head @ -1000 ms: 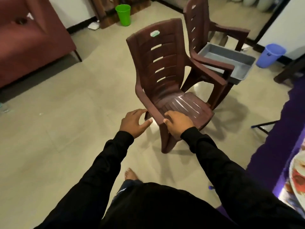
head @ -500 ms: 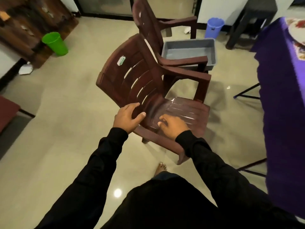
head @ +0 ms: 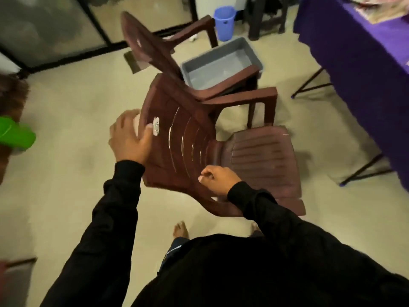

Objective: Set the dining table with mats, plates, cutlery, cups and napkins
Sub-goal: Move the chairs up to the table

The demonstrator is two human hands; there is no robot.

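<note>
While a person in black long sleeves looks down from above, both hands are on a dark brown moulded plastic chair [head: 221,151] that stands on a pale, smooth tiled floor [head: 66,173]. Its backrest is curved and cut with narrow horizontal slots, its seat is ribbed with shallow grooves, and a small pale oval label sits near the top of the backrest.

At the top edge of the backrest, the left hand [head: 130,138] takes its grip, thumb on the front face beside the label and fingers wrapped over the rim; motion blur softens the fingers. Lower down, the right hand [head: 218,180] is curled where the backrest meets the near armrest; whether it actually clasps the plastic cannot be told.

Just behind stands a second brown plastic chair [head: 155,47] of the same shape, carrying a grey rectangular plastic tub [head: 221,67] on its seat. Beyond it is a small blue plastic bin [head: 224,23], round and tapered. At the left edge, a bright green plastic bucket [head: 15,134] shows, blurred.

Along the right side, the dining surface is draped in a purple cloth [head: 365,63] hanging towards the floor, with thin black metal legs beneath. On its far top corner lies a patterned mat [head: 385,9] in pink and cream, only partly in view. A bare foot [head: 181,229] shows on the floor below the chair.
</note>
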